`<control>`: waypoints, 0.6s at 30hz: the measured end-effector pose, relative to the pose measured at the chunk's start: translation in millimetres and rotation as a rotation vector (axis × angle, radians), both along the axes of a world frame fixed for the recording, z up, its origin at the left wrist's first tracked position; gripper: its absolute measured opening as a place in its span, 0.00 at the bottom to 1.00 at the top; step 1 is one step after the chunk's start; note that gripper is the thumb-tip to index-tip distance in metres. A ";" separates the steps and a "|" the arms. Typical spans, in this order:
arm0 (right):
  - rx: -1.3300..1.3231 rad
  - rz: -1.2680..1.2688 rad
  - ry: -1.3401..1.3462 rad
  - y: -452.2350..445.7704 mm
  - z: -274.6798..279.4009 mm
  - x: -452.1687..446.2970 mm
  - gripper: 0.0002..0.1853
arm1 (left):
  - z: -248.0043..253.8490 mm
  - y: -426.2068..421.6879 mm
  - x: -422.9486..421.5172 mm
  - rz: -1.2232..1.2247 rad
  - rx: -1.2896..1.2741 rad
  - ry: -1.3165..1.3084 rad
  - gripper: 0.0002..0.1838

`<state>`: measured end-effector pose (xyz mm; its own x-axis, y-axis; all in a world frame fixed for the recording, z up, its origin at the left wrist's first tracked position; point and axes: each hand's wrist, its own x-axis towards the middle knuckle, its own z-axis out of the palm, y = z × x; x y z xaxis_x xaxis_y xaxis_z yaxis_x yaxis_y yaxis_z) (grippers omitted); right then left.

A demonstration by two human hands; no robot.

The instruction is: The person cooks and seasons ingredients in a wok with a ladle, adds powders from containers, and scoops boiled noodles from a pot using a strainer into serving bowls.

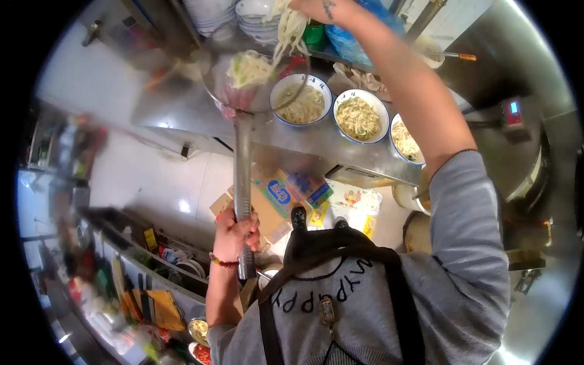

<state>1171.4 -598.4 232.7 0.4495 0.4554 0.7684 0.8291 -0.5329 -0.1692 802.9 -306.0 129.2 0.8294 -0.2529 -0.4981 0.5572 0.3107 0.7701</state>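
My left hand [234, 234] is wrapped around the long metal handle of a noodle strainer [243, 164], whose round rim extends over the steel counter. A clump of noodles with green bits [250, 70] lies in the strainer. At the top edge, my right hand [325, 11] grips a bunch of noodles [292, 33] that hangs down over the strainer's far side; its fingers are partly cut off by the frame. Beneath the rim's right side is a blue-rimmed bowl of noodles [302, 106]. Two more noodle bowls, a middle one [361, 117] and a right one [404, 141], stand beside it.
Stacked white bowls [258, 21] and a blue plastic bag [365, 30] stand at the back of the counter [182, 115]. A large round pot [523, 158] is at right. Flattened cardboard [274, 194] lies on the floor. Knives and a cutting board [165, 310] are at lower left.
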 end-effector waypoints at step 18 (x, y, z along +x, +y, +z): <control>0.040 -0.463 0.718 -24.7 24.7 -81.1 0.14 | 7.9 50.3 67.0 -0.071 -0.039 -0.058 0.09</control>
<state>1090.2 -623.1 257.4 0.9676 0.0840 0.2382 0.2138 -0.7740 -0.5960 869.9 -255.7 137.1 0.8356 -0.3306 -0.4387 0.5341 0.3023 0.7895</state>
